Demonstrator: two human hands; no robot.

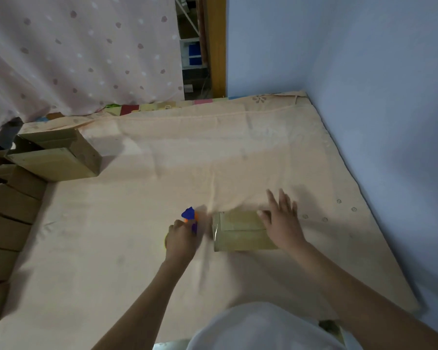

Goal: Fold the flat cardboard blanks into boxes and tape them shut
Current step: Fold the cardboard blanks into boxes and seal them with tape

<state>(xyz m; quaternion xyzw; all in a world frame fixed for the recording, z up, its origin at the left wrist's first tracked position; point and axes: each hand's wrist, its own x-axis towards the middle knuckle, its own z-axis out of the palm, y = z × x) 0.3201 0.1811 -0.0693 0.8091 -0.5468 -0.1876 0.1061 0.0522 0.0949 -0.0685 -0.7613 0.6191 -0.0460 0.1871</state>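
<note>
A white-clothed lap [258, 329] was seen at the near edge, with both bare forearms stretched out from it over a peach sheet [142, 286]. The left hand [181, 239] was curled round the handle of a blue and orange tape dispenser [190, 216], which was held just left of a small folded cardboard box [240, 232]. The box was set on the sheet near the middle, with tape visible along its top and left edge. The right hand [281, 218] was laid on the box's right end with fingers spread and straight. Further off at the left edge, finished boxes [13, 218] were stacked in a row. A dotted pink curtain [81, 54] and a blue wall [364, 72] were seen beyond.
</note>
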